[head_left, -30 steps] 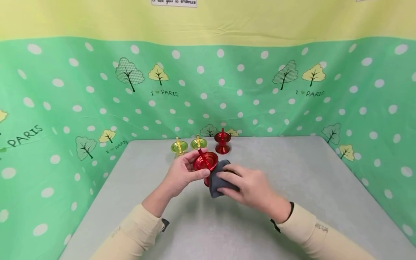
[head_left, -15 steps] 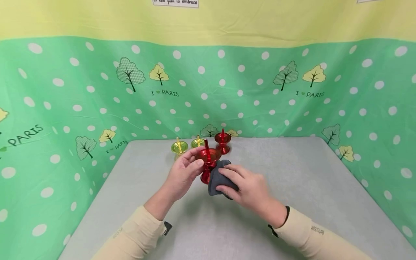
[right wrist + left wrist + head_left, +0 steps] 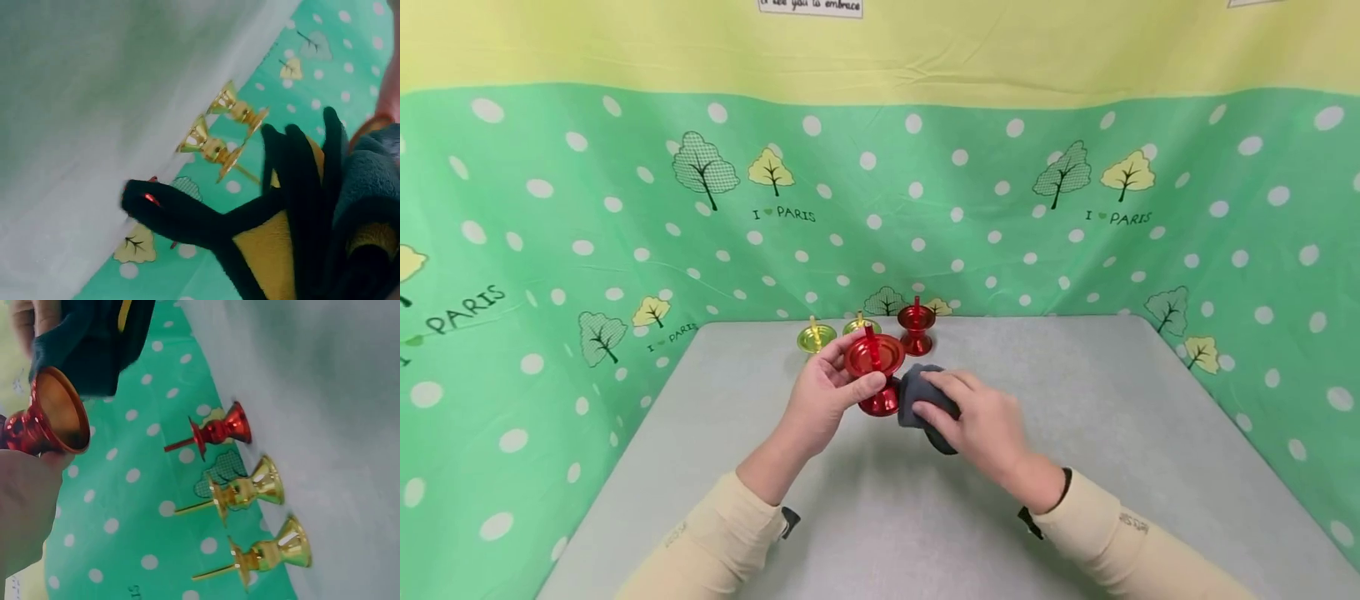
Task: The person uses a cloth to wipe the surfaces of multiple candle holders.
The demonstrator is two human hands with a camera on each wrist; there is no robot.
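Note:
My left hand (image 3: 820, 398) grips a shiny red candle holder (image 3: 876, 357) by its dish and stem, above the table. The holder tilts, its spike up and its hollow base (image 3: 61, 409) showing in the left wrist view. To its right, my right hand (image 3: 988, 425) pinches a dark grey cloth (image 3: 921, 398) next to the base. Seen from the right wrist, the cloth (image 3: 372, 178) has black finger-like lobes and yellow patches. The fingers of my right hand are mostly hidden in that view. Whether cloth and base touch, I cannot tell.
Another red candle holder (image 3: 917, 327) stands upright at the table's back. Left of it stand two gold ones (image 3: 270, 553), partly hidden behind my left hand from the head view. The grey table (image 3: 1075, 400) meets a green dotted curtain (image 3: 917, 208).
My left hand has turned the red candle holder, so its base shows more. My right hand with the cloth has shifted slightly right, uncovering the base. The standing candle holders have stayed put.

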